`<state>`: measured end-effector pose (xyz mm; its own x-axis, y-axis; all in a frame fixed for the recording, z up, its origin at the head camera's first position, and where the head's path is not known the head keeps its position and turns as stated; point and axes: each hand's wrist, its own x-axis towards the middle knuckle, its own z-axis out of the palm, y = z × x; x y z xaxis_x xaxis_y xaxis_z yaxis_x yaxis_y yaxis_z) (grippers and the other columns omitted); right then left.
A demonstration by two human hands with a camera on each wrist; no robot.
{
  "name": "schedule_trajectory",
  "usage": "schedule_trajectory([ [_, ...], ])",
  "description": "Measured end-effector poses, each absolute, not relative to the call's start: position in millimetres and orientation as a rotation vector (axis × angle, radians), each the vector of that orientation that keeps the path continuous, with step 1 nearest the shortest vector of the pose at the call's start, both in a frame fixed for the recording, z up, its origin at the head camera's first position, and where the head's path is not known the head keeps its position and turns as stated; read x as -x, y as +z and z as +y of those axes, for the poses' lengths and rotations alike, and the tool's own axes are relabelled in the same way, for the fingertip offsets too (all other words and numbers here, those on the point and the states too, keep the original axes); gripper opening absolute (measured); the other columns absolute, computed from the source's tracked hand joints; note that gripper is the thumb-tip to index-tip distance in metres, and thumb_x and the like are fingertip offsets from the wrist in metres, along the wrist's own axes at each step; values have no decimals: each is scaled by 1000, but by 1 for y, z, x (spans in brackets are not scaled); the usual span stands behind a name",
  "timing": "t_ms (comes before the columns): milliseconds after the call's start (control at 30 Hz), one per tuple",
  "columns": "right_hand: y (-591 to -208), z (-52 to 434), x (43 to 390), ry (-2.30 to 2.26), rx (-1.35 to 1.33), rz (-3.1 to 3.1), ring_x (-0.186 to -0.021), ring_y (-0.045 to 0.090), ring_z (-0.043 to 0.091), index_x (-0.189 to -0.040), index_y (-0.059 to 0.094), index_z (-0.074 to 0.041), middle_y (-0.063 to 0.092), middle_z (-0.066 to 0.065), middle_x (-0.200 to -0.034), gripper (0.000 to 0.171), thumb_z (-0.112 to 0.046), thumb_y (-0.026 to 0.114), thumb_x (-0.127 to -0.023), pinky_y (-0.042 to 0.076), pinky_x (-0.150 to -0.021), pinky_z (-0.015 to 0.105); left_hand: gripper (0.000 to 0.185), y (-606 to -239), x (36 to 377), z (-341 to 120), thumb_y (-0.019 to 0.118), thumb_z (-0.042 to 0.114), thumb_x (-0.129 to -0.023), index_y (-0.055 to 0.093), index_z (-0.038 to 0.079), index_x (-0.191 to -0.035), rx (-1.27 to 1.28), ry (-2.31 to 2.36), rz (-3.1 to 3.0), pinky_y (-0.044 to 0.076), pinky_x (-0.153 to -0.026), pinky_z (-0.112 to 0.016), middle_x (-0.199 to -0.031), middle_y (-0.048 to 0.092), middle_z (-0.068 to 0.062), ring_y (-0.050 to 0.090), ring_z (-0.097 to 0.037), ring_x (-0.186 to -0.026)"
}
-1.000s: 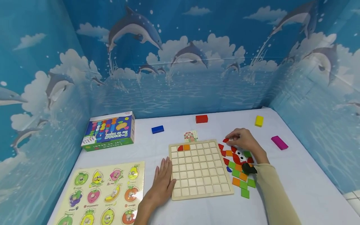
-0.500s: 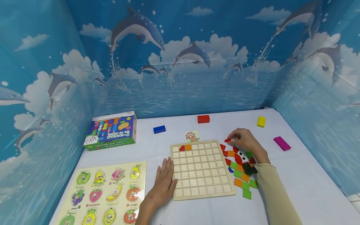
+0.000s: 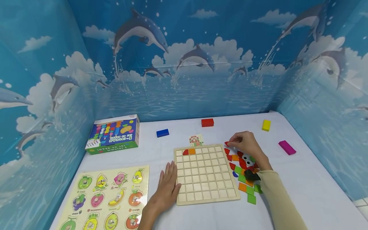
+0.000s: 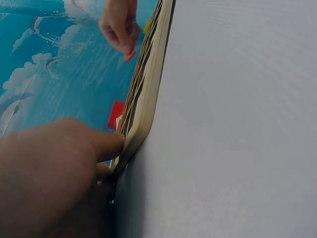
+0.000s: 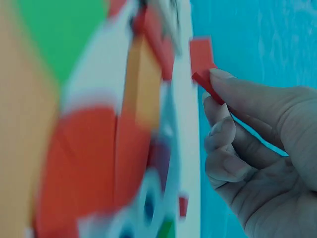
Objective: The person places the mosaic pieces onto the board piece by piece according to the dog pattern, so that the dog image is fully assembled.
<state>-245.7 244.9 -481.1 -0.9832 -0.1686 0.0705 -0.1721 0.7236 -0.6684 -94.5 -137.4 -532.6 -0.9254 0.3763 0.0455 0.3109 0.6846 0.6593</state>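
From above, on the head view, the right hand (image 3: 246,146) pinches a small red tile (image 3: 227,143) just off the far right corner of the wooden grid board (image 3: 205,174), over the heap of loose coloured tiles (image 3: 244,174) on the white bench (image 3: 302,179). The left hand (image 3: 167,188) lies flat with straight fingers against the board's left edge, gripping nothing. Two tiles, one red and one orange, already sit in the top row. A fruit puzzle (image 3: 106,199), a blue box (image 3: 113,133) and scattered blocks lie well apart.

Down at the left wrist view, the fingers (image 4: 96,144) press the rounded rim of the board (image 4: 148,84), steadying it; far off, the other hand dangles the red piece (image 4: 130,52).

Close up on the right wrist view, thumb and forefinger (image 5: 247,94) nip the tile (image 5: 203,74) by one corner. It looks thin, stiff and very light, probably smooth painted wood, so I'd judge it could twist or slip from so slight a hold; taking it across two opposite edges would seem surer.
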Motion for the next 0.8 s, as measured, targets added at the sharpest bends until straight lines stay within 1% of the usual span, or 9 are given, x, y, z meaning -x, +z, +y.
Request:
schedule_trajectory([
  [100, -479, 225, 243, 1214, -387, -2844, -71, 64, 19, -96, 84, -5, 79, 5, -85, 5, -10, 84, -94, 56, -60, 26, 72, -535, 95, -138, 52, 22, -114, 15, -3, -170, -574, 1060, 2812, -23, -124, -21, -181, 5, -16, -2, -34, -167],
  [200, -480, 203, 241, 1304, -484, -2795, -71, 69, 19, -95, 86, -5, 80, 6, -87, 4, -8, 83, -95, 57, -61, 27, 72, -537, 95, -139, 52, 22, -113, 16, -4, -170, -587, 1056, 2832, -23, -124, -20, -181, 6, -17, 0, -35, -167],
  [333, -483, 179, 241, 1430, -521, -2776, -68, 73, 21, -91, 86, -6, 80, 7, -84, 5, -7, 84, -94, 59, -63, 28, 72, -539, 96, -139, 53, 22, -113, 17, -4, -170, -608, 1058, 2849, -23, -123, -19, -180, 7, -18, 2, -38, -167],
  [400, -486, 169, 241, 1470, -514, -2777, -68, 73, 22, -89, 87, -7, 80, 6, -83, 5, -8, 84, -94, 59, -63, 28, 72, -540, 96, -139, 53, 22, -114, 17, -4, -170, -611, 1063, 2846, -24, -123, -19, -181, 7, -18, 2, -38, -167],
  [567, -490, 149, 242, 1501, -491, -2768, -64, 72, 19, -85, 87, -7, 80, 4, -78, 8, -9, 85, -93, 57, -60, 28, 72, -540, 96, -139, 52, 23, -114, 16, -2, -171, -588, 1058, 2838, -22, -124, -20, -181, 5, -14, -1, -33, -168],
  [633, -491, 144, 243, 1484, -506, -2761, -63, 71, 18, -83, 86, -7, 79, 4, -76, 9, -8, 86, -92, 56, -58, 28, 72, -540, 96, -138, 52, 23, -114, 15, -1, -171, -577, 1047, 2844, -21, -125, -20, -181, 4, -13, -2, -30, -168],
  [800, -494, 136, 245, 1405, -554, -2763, -63, 67, 14, -79, 85, -9, 77, -1, -73, 12, -9, 88, -90, 53, -58, 27, 73, -540, 96, -137, 52, 24, -114, 15, -1, -171, -556, 1040, 2840, -21, -125, -20, -181, 3, -12, -3, -28, -168],
])
